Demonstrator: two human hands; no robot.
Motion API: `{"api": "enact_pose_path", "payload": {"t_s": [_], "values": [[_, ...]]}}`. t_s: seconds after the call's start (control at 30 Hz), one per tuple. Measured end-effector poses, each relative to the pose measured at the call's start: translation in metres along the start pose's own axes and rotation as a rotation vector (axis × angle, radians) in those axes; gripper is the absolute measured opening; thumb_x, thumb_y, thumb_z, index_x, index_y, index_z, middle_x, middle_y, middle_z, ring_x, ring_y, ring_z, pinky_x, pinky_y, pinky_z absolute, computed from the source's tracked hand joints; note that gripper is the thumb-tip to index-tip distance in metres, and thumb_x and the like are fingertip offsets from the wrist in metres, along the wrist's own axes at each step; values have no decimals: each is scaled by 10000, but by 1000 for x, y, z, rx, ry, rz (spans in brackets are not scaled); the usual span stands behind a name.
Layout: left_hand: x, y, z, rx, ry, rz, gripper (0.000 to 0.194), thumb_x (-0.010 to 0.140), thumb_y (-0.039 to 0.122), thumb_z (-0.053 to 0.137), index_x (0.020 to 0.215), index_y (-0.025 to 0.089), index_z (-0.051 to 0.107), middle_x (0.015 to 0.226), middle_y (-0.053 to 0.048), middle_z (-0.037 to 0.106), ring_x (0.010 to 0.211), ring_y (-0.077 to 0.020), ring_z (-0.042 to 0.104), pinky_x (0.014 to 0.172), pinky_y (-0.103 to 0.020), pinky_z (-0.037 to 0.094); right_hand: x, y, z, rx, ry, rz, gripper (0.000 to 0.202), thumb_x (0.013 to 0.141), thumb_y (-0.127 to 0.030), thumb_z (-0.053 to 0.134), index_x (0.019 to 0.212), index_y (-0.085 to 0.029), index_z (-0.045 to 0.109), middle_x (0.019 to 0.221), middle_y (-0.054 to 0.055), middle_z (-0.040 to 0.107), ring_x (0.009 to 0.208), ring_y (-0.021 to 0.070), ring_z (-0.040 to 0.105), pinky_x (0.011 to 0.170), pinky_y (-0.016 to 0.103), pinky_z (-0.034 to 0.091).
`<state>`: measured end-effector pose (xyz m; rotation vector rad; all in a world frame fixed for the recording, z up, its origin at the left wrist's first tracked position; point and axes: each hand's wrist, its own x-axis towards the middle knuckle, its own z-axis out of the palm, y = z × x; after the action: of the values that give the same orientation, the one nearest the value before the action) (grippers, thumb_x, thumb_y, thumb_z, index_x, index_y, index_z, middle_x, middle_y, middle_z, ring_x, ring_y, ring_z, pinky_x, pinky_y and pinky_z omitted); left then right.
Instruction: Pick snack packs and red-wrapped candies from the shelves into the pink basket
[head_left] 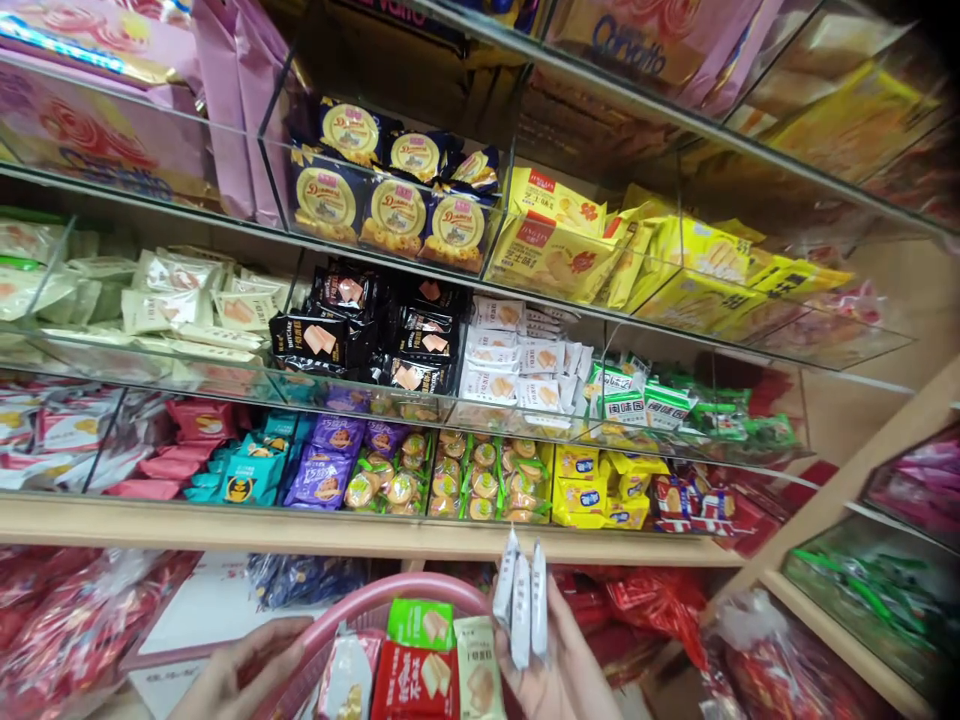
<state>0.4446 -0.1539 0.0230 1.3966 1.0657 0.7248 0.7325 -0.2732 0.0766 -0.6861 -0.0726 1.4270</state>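
Item, R hand [556,672]: closed on three slim wht packets [520,605], stood on end side by side in its fingers. Loc.: just above the R rim of the basket, in front of the shelf ledge.

Item, L hand [244,668]: at the basket's L rim, fingers loosely bent; I can't tell from my end if it grips.

Item, pink basket [405,583]: round, bottom ctr, cut by the frame edge. Contents I can see: grn pack [421,625], red pack [414,684], cream pack [480,672], pink-and-wht pack [348,678].

Surface: tiered shelving w/ clear fronts and dividers; pale wood ledge [225,526] along the base.
Upper tier, L to R: lilac bags [105,140], navy packs w/ round labels [397,210], yel. packs [559,250].
Mid tier: pale sachets [172,290], blk packs [319,342], white packs [517,362], grn-and-wht packs [622,395].
Low tier, incl.: teal packs [247,475], purple packs [326,465], round biscuits [484,485], small yel. packs [581,495].

Room: under the ledge, red bags [75,635] and a wht box [199,610]; far R, side shelves [847,640] w/ grn packets [862,590]. Frame edges blurred to me.
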Motion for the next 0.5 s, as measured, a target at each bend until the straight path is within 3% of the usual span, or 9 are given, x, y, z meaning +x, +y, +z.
{"api": "enact_pose_path", "payload": {"t_s": [0.1, 0.17, 0.23, 0.37, 0.43, 0.5], "values": [[-10, 27, -1, 202, 294, 16, 560, 495, 532, 763, 949, 208, 709, 1027, -70, 676, 1072, -340, 545, 1006, -381, 364, -2, 11, -4, -25, 31, 32, 287, 625, -311, 778, 875, -198, 694, 858, 18, 725, 734, 142, 665, 669, 263, 543], [-19, 51, 12, 232, 369, 87, 582, 495, 538, 755, 970, 204, 702, 1049, -65, 669, 1092, -336, 532, 967, -342, 407, -3, 21, -4, -35, 35, 58, 315, 625, -368, 770, 877, -198, 689, 841, 18, 723, 742, 157, 666, 651, 278, 544], [-27, 74, 34, 205, 254, 132, 533, 597, 542, 696, 1023, 221, 684, 1115, -44, 642, 1107, -304, 528, 934, -301, 436, -4, 33, -4, -45, 52, 81, 344, 621, -414, 764, 881, -202, 685, 834, 16, 723, 726, 153, 666, 649, 278, 541], [-34, 96, 85, 39, -184, 219, 522, 766, 483, 583, 1215, 217, 565, 1276, -60, 536, 1180, -251, 479, 1012, -316, 370, -8, 57, -5, -151, 15, 70, 442, 592, -504, 745, 950, -253, 679, 865, 9, 723, 804, 193, 672, 676, 307, 546], [-34, 95, 101, -84, -260, 165, 599, 770, 514, 561, 1275, 196, 504, 1314, -82, 498, 1208, -246, 456, 1017, -331, 369, -11, 66, -9, -237, -29, 50, 494, 561, -529, 735, 1004, -325, 665, 906, -8, 720, 913, 249, 655, 648, 335, 556], [-34, 91, 106, -127, -259, 112, 653, 762, 541, 555, 1300, 180, 474, 1317, -91, 493, 1222, -245, 441, 1016, -330, 373, -14, 71, -15, -293, -34, 30, 533, 512, -509, 749, 1026, -410, 645, 947, -41, 711, 1010, 292, 616, 616, 352, 562]]}}
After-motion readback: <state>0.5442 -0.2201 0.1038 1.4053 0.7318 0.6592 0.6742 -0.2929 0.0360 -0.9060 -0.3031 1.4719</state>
